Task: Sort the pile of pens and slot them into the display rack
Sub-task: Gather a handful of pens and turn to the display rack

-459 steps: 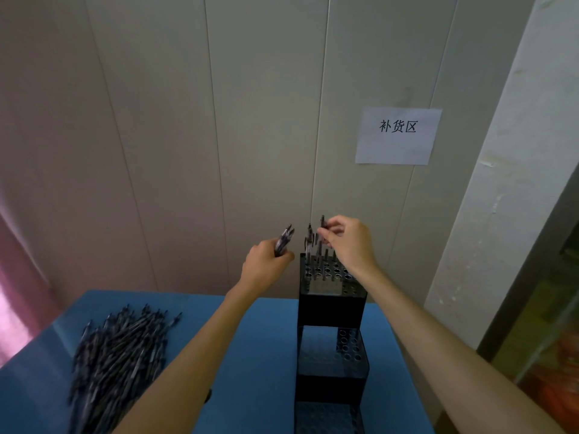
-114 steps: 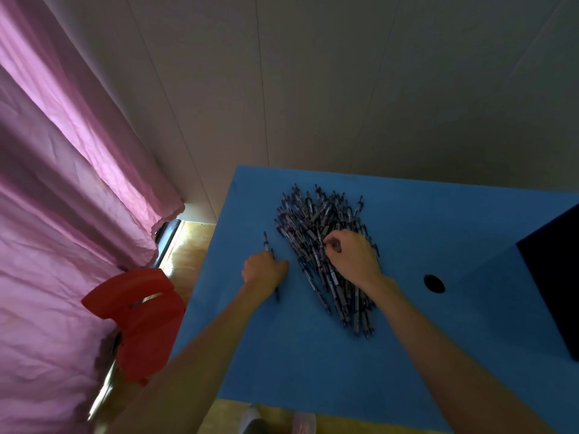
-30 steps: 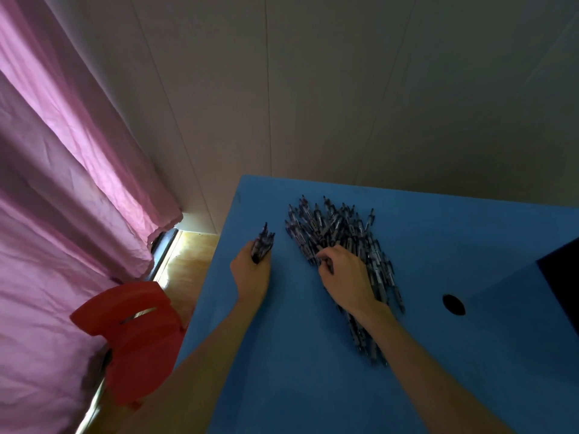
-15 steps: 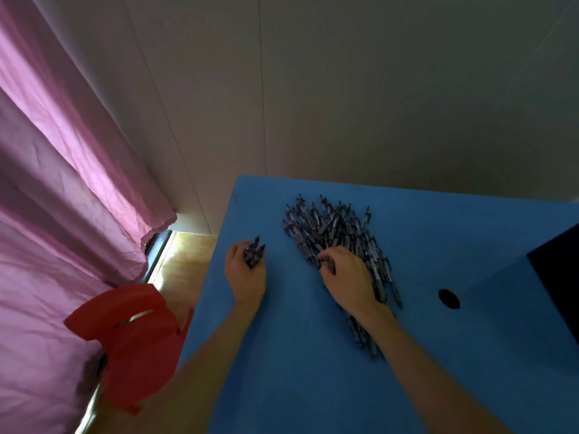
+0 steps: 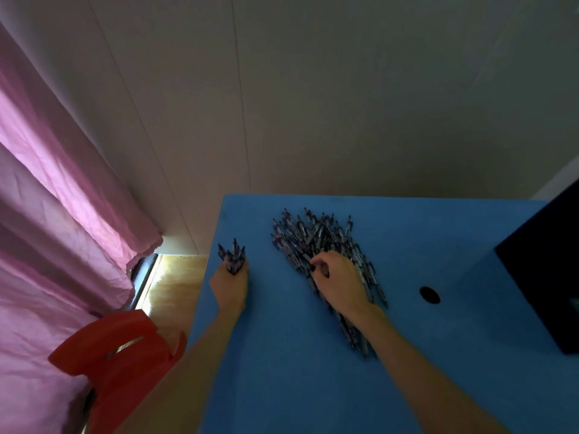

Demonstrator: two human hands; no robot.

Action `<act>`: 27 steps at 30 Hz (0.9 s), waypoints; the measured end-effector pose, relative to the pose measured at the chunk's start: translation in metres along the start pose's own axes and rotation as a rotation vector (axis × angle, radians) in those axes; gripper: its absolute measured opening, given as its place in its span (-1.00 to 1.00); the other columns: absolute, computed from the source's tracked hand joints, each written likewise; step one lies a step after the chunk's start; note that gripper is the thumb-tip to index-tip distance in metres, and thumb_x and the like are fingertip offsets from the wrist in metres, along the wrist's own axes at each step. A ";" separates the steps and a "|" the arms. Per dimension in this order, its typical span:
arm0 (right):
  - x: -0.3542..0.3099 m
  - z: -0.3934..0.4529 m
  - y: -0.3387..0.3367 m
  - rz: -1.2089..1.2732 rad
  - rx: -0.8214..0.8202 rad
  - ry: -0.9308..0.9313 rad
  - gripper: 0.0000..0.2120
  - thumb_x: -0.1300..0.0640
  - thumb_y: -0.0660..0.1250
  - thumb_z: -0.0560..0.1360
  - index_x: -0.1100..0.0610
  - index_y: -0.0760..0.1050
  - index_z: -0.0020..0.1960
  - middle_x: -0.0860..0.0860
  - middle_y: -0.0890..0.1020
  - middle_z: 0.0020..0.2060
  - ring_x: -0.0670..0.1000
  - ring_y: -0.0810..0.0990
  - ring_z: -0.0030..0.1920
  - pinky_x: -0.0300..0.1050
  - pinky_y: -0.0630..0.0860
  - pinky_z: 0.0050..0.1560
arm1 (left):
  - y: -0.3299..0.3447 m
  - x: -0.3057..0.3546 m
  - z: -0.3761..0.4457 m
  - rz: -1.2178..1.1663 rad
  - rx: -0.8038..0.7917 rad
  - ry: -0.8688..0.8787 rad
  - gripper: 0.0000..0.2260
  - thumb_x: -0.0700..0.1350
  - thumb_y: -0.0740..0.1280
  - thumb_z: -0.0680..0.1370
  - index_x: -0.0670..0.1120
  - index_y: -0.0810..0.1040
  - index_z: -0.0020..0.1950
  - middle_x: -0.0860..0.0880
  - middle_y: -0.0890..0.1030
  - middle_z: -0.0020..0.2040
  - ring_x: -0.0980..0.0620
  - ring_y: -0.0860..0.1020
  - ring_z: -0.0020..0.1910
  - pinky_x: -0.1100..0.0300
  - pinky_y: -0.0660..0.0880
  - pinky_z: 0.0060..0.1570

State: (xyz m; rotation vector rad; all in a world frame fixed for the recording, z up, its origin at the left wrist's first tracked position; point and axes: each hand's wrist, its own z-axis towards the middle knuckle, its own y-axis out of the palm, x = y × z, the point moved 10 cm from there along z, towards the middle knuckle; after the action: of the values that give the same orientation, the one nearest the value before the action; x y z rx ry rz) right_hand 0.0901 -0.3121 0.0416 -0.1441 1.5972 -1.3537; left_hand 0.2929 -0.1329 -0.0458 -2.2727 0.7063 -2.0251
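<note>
A pile of dark pens lies on the blue table, toward its far left part. My left hand grips a small bundle of pens near the table's left edge, tips pointing away from me. My right hand rests on the near part of the pile, its thumb and fingers pinching a pen. The black display rack shows only partly at the right edge; its slots are out of view.
A round hole sits in the table between the pile and the rack. A red plastic chair stands off the table's left side, beside a pink curtain. A pale panelled wall runs behind the table.
My left hand has kept its bundle and shifted slightly. My right hand stays on the pile, fingers now closed on one pen. The camera has tilted a little.
</note>
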 end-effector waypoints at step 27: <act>0.114 -0.178 -0.236 0.075 0.374 0.402 -0.85 0.18 0.34 0.60 0.14 0.63 0.13 -0.05 0.64 -0.02 -0.09 0.54 -0.12 -0.38 0.46 -0.07 | 0.209 0.209 -0.267 0.415 -0.891 0.478 -0.58 -0.13 0.35 0.55 -0.03 0.13 -0.32 -0.04 0.14 -0.43 -0.01 0.11 -0.43 0.08 0.14 -0.32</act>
State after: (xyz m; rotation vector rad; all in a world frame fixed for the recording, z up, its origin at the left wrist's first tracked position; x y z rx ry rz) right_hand -0.2087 -0.3510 0.1409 0.4346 1.6149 -1.6678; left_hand -0.0142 -0.3170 0.1294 -1.5977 2.2610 -2.2928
